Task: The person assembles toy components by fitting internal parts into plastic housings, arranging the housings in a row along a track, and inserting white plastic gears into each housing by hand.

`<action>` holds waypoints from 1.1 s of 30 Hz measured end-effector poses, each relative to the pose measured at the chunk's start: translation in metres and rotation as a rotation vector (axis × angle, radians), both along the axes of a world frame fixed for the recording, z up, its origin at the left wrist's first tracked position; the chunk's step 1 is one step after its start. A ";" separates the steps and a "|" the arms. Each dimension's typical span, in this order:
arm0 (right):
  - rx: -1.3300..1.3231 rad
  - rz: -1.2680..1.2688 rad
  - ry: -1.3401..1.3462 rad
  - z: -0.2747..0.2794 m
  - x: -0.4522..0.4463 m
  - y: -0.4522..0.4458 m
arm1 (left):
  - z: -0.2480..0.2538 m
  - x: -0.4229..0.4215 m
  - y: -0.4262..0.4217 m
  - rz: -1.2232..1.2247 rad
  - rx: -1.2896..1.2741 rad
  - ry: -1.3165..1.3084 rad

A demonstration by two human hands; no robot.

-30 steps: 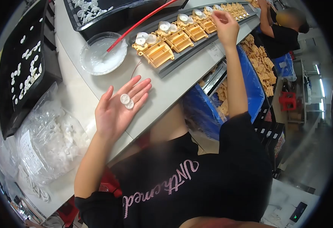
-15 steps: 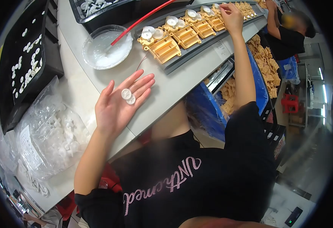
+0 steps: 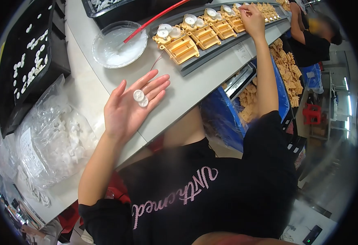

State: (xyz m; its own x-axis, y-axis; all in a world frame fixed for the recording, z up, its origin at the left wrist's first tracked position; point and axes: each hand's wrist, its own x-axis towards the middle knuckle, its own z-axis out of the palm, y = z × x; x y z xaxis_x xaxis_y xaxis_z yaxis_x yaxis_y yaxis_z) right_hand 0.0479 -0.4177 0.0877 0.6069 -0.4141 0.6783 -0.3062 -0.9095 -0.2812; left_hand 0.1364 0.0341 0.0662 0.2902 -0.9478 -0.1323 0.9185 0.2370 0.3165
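My left hand (image 3: 132, 104) lies palm up over the table's front edge, fingers spread, with two small white gears (image 3: 140, 98) resting on it. At the upper right, my right hand (image 3: 252, 19) has its fingers pinched together over a yellow housing in the row; whatever is between the fingertips is too small to make out. The yellow housings (image 3: 181, 49) stand in a line on a long grey tray (image 3: 190, 70), and the nearer ones carry white gears (image 3: 163, 33). A bowl of whitish grease (image 3: 119, 44) with a red stick (image 3: 150, 21) sits left of the row.
A black bin with white parts (image 3: 32, 61) stands at the left, above a clear bag of white parts (image 3: 58, 143). Another black bin (image 3: 113, 15) is behind the bowl. Blue-lined boxes of yellow parts (image 3: 287, 73) sit beyond the table edge. A co-worker (image 3: 315, 45) is at the upper right.
The row, bowl and tray have shifted right and slightly up in view. My right hand has moved down onto the row and its fingers have closed together; my left hand still bears the gears.
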 end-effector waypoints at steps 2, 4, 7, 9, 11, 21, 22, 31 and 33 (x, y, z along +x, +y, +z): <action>0.003 0.023 -0.015 -0.001 -0.002 -0.004 | -0.002 0.000 0.000 0.000 -0.009 0.008; -0.162 0.031 -0.080 0.005 -0.004 0.005 | -0.002 0.001 0.001 0.005 -0.016 0.019; -0.278 0.136 -0.185 0.029 -0.003 0.052 | -0.002 0.001 0.000 0.015 -0.034 0.040; -0.174 0.333 -0.161 0.044 -0.005 0.124 | -0.004 0.003 0.001 0.001 -0.040 0.056; -0.075 0.585 -0.027 0.041 -0.007 0.194 | -0.004 0.002 0.001 -0.021 -0.041 0.085; 0.177 0.882 0.171 0.002 0.011 0.311 | -0.008 0.002 0.005 -0.003 -0.035 -0.001; 0.193 0.867 0.179 0.003 0.011 0.312 | -0.008 0.001 0.005 0.002 -0.017 -0.009; 0.141 0.755 0.212 -0.001 0.002 0.300 | 0.000 -0.005 0.000 0.021 0.070 -0.048; 0.156 0.716 0.125 0.006 -0.001 0.286 | -0.004 -0.004 0.000 0.015 0.051 -0.002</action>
State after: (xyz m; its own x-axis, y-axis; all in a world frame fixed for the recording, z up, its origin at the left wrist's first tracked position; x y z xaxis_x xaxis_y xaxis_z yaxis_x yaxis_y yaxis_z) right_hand 0.0471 -0.1320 0.0933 0.8332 0.0261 0.5523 0.3088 -0.8506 -0.4255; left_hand 0.1323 0.0339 0.0624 0.3043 -0.9354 -0.1799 0.9144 0.2339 0.3304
